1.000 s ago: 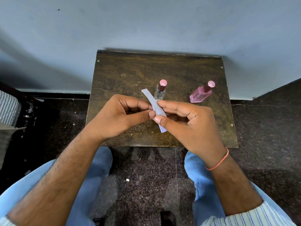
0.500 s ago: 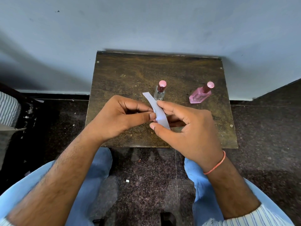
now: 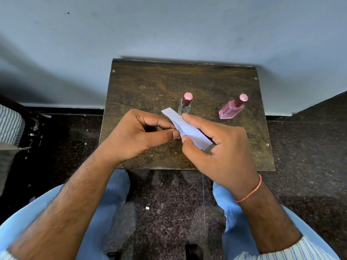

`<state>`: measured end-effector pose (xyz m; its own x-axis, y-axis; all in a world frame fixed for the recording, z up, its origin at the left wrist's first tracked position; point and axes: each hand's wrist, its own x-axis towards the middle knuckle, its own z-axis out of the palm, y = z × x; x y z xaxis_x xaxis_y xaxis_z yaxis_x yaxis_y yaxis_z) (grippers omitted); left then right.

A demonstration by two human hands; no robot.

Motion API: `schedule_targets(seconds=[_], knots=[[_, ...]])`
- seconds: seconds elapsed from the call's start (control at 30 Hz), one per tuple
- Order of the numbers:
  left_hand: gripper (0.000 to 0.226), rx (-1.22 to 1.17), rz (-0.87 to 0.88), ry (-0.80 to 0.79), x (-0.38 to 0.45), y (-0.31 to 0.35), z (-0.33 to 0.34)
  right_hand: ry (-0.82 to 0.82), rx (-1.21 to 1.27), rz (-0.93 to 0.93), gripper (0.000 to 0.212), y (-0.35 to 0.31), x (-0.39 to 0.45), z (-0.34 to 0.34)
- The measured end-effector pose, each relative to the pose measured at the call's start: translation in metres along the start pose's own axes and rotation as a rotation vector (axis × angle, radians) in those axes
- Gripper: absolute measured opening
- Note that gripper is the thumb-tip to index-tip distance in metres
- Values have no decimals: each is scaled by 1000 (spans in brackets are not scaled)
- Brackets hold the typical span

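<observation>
A narrow white paper strip (image 3: 189, 130) slants between my hands above the small wooden table (image 3: 142, 91). My left hand (image 3: 139, 136) pinches it near the middle with thumb and forefinger. My right hand (image 3: 221, 149) holds the strip's lower part between thumb and fingers. The strip's far end points up-left, close to a small clear bottle (image 3: 185, 106) with a pink cap. A pink bottle (image 3: 231, 109) with a pink cap stands to the right on the table.
The table stands against a grey-blue wall (image 3: 169, 30). Dark speckled floor (image 3: 169, 203) lies around it, and my knees in blue trousers (image 3: 234, 212) sit below the table's near edge. A striped cloth (image 3: 9, 124) shows at the far left.
My right hand slid down the strip and opened out, so more of the paper shows between its thumb and fingers. The left hand kept its pinch in place.
</observation>
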<state>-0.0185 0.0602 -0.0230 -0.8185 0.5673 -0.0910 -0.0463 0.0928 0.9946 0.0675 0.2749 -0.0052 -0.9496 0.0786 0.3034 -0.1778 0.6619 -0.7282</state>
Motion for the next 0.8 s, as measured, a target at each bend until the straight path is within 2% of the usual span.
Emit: schedule_targets(seconds=[0.23, 0.4, 0.5, 0.57, 0.67, 0.7, 0.8], knots=[[31, 60, -35, 39, 1, 1, 2, 117, -23, -66, 28, -2, 1, -2], [19, 105, -87, 47, -1, -1, 4, 159, 20, -132, 14, -2, 1, -5], [22, 24, -72, 35, -2, 2, 5, 114, 30, -185, 11, -4, 1, -7], [31, -1, -29, 30, -3, 5, 5, 94, 39, -215, 11, -5, 1, -7], [58, 28, 10, 87, -2, 8, 5, 61, 52, -231, 11, -6, 0, -6], [58, 34, 47, 100, -2, 8, 5, 53, 66, -233, 12, -7, 0, -6], [36, 13, 117, 151, -1, 11, 6, 45, 148, -223, 16, -10, 1, -4]])
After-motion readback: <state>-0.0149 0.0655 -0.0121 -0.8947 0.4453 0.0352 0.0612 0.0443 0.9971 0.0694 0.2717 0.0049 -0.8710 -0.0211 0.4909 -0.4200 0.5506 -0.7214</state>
